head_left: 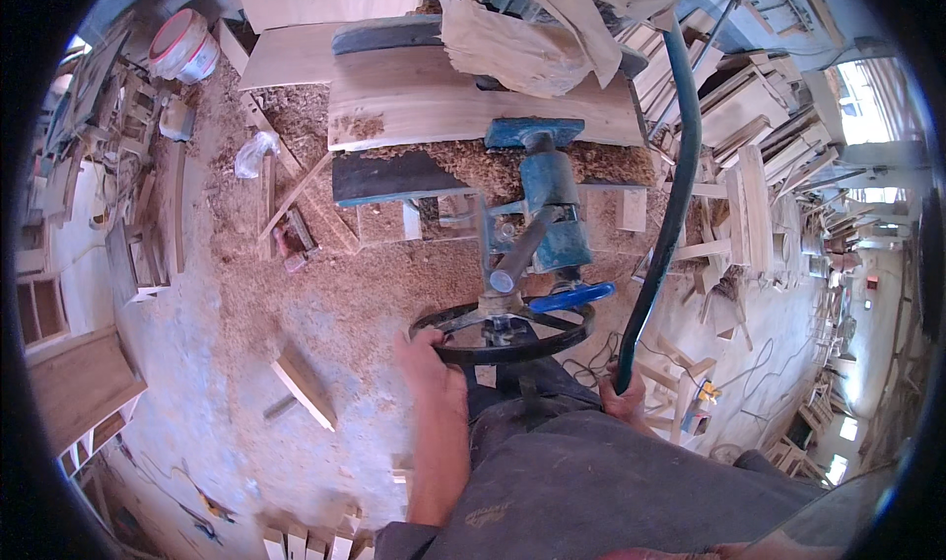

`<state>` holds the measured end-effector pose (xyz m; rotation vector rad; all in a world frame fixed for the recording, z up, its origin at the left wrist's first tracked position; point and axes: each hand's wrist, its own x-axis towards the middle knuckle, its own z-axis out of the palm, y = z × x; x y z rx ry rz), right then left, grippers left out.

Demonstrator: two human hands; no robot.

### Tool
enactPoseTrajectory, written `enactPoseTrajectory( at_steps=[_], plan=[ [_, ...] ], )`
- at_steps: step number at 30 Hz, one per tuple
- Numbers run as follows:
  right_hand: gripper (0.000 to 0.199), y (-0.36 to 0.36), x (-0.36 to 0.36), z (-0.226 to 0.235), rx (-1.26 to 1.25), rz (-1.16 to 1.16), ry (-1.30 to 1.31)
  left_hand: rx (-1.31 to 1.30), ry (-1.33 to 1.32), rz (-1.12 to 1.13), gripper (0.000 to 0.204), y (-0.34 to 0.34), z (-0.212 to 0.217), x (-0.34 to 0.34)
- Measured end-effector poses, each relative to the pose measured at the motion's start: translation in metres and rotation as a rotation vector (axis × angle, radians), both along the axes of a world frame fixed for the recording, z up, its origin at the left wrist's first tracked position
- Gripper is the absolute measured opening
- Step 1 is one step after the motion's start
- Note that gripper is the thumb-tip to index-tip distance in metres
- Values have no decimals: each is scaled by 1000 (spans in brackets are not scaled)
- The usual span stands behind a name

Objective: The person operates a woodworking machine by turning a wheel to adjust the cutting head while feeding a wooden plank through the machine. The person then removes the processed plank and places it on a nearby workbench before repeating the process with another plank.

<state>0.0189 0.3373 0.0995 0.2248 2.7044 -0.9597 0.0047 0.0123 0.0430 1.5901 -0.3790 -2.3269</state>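
- A white bucket (183, 45) with a red rim stands at the far left of the sawdust-strewn floor (246, 294), well apart from the machine.
- A short wooden offcut (304, 385) lies on the floor just left of the left hand.
- The left hand (426, 355) is clenched on the left rim of the black handwheel (505, 329), which lies nearly flat; its shaft (520, 249) points up and away toward the blue machine body (552, 205).
- A wide wooden board (463, 97) lies crosswise on the machine's top, its long axis left to right.
- The right hand (625, 390) grasps the lower end of a dark teal pipe (678, 175), whose long axis rises steeply away, curving toward the upper right.
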Motion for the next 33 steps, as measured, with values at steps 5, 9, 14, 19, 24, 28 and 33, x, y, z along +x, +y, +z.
enactPoseTrajectory(
  at_steps=[5,9,14,19,24,28,33],
  plan=[
    [27,-1,0,-1,-13,-34,1,-142,-86,-15,39,25,24,-16],
    [26,1,-3,3,-5,-30,-26,116,-74,-36,44,-1,-22,-2],
    [25,8,-8,9,0,-33,4,401,75,-147,31,-20,-89,5],
    [25,7,-14,15,-17,-40,-15,530,128,-125,32,-9,-87,4],
    [28,14,-11,11,-8,-55,-35,190,27,-21,47,15,-10,-12],
    [29,15,-12,18,21,-50,-62,192,24,92,60,15,-41,-3],
    [26,19,-16,17,10,-19,-1,249,-23,52,43,6,-71,-4]
  ],
)
